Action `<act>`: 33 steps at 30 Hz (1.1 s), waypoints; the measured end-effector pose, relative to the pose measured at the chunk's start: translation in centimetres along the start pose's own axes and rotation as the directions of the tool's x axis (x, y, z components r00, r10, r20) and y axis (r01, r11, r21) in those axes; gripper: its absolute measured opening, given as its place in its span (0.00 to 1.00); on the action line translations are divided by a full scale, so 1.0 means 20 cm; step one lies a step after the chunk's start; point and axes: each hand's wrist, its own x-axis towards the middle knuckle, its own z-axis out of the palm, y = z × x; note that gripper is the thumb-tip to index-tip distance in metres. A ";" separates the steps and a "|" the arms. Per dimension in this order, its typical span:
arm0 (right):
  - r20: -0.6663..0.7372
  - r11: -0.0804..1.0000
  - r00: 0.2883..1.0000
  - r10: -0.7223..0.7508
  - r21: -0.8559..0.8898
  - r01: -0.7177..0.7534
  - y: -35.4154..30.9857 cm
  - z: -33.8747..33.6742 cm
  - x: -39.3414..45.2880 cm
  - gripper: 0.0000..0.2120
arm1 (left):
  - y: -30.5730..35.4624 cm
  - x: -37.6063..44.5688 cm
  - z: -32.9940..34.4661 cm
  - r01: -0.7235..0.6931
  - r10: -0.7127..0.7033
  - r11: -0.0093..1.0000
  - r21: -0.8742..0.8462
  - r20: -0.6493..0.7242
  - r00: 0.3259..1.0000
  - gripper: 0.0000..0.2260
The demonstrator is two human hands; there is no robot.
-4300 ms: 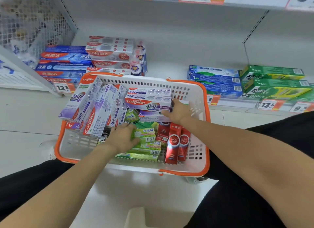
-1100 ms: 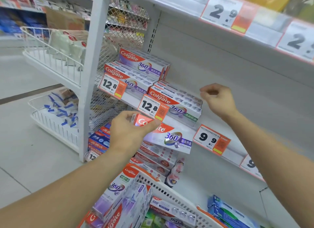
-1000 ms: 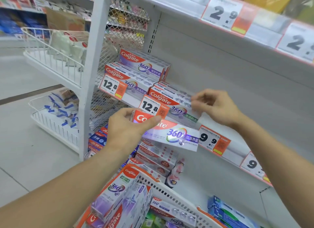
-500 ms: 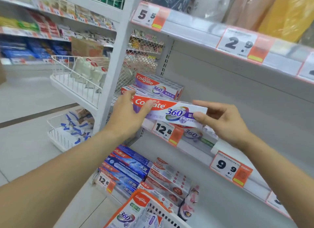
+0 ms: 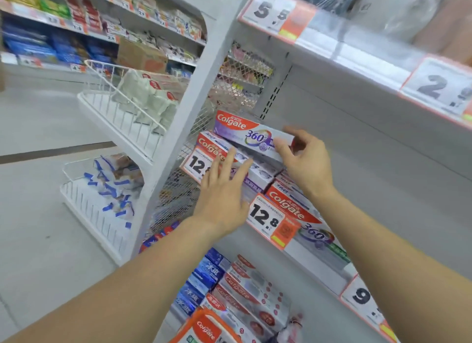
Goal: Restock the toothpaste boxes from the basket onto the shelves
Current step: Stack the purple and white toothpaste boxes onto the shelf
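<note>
Whereas half a second earlier both hands carried the box in the air in front of the shelf, the box [image 5: 252, 138] now lies on top of the Colgate stack [image 5: 224, 153] at the left end of the shelf [image 5: 319, 256], tilted slightly. Left hand [image 5: 224, 194] has let go: fingers straight and spread, tips touching the stack's front beside the 12.8 tag [image 5: 198, 164]. Right hand [image 5: 304, 161] pinches the box's right end between thumb and curled fingers. Judgement: this box is as good as placed; what remains is squaring it with the stack and letting go. One more box shows at the bottom edge in the orange-rimmed basket [image 5: 204, 314], so restocking is not finished. Its full contents are out of view.
</note>
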 end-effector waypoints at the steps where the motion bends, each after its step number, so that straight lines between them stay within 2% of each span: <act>1: -0.004 0.999 1.000 -0.020 -0.049 0.020 0.01 0.01 0.01 0.15 | 0.00 -0.01 0.00 -0.001 0.001 1.000 0.011 -0.001 1.000 0.37; 6: 0.053 0.977 0.999 -0.012 -0.212 0.023 0.07 0.04 0.00 0.14 | 0.01 0.01 -0.01 0.037 -0.035 0.999 -0.038 0.050 0.998 0.38; 8: 0.097 0.975 0.995 -0.013 -0.218 0.034 0.08 0.04 0.00 0.16 | 0.02 0.02 -0.01 0.058 -0.053 0.997 -0.058 0.085 0.995 0.38; 14: 0.160 0.977 0.987 -0.016 -0.207 0.050 0.06 0.01 -0.01 0.21 | 0.07 0.03 -0.05 0.079 -0.084 0.996 0.041 0.133 0.988 0.38; 17: 0.113 0.983 0.994 -0.001 -0.182 0.022 0.08 -0.08 -0.07 0.22 | 0.12 0.03 -0.07 0.085 -0.086 0.996 0.027 0.076 0.993 0.36; 20: 0.089 0.980 0.992 0.090 -0.188 -0.072 0.18 -0.24 -0.16 0.18 | 0.18 0.02 -0.07 -0.028 0.026 0.999 -0.022 -0.072 0.997 0.29; 22: 0.203 0.953 0.959 0.200 -0.266 -0.142 0.27 -0.35 -0.22 0.20 | 0.22 0.01 -0.04 -0.111 0.110 0.994 -0.006 -0.087 0.990 0.24; 24: 0.373 0.938 0.884 0.281 -0.302 -0.171 0.32 -0.43 -0.28 0.25 | 0.24 0.00 0.01 -0.142 0.143 0.989 0.030 -0.020 0.990 0.25; 26: 0.491 0.950 0.831 0.262 -0.282 -0.133 0.35 -0.45 -0.34 0.26 | 0.24 -0.02 0.05 -0.153 0.151 0.985 0.077 0.028 0.988 0.27; 29: 0.473 0.961 0.859 0.196 -0.267 -0.072 0.34 -0.45 -0.38 0.22 | 0.24 -0.04 0.08 -0.154 0.153 0.982 0.105 0.018 0.988 0.28; 33: 0.397 0.963 0.895 0.203 -0.244 -0.110 0.34 -0.44 -0.40 0.20 | 0.23 -0.04 0.07 -0.144 0.142 0.987 0.066 0.035 0.989 0.28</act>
